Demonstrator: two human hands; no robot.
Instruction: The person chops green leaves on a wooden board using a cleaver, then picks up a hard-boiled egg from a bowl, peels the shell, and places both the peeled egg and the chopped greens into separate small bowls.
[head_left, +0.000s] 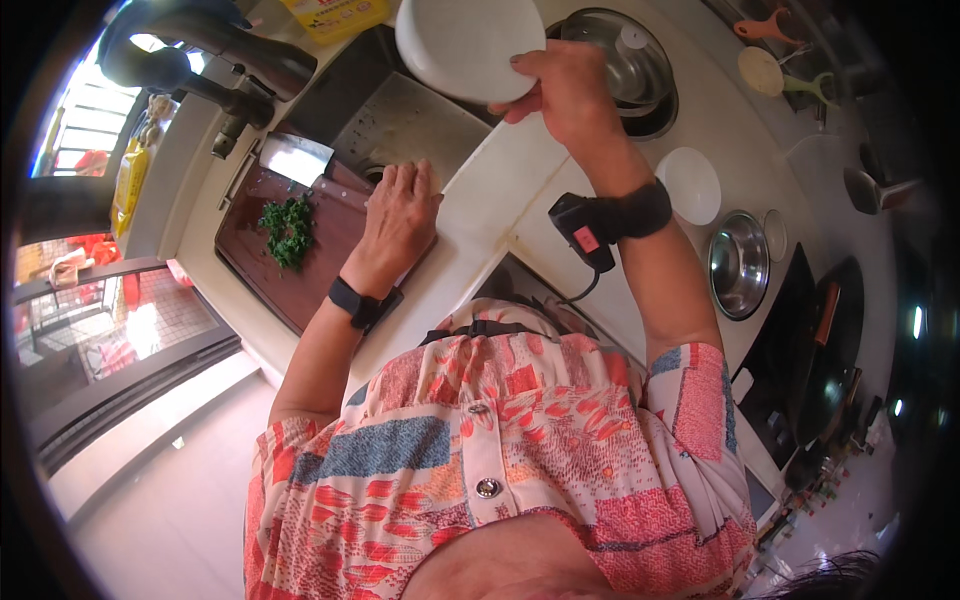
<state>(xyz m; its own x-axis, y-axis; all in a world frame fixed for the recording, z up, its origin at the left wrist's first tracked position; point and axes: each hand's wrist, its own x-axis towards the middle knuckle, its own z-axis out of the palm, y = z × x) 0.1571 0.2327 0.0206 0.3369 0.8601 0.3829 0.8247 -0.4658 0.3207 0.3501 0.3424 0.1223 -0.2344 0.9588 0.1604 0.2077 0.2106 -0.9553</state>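
Observation:
A white bowl (469, 45) is in my right hand (574, 94), thumb and fingers pinching its rim above the sink's near edge. My left hand (401, 214) is above the right edge of a brown cutting board (255, 202), by the handle end of a cleaver (297, 159). Its palm is hidden, so whether it grips anything does not show. The cleaver's broad blade lies across the board's far edge. Chopped green leaves (288, 232) sit in a small heap on the board.
A metal sink (412, 120) lies beyond the board, under a dark faucet (247, 105). Metal bowls (660, 124), a white bowl (688, 186) and a steel bowl (739, 264) stand on the right counter. A wok (832, 360) is farther right.

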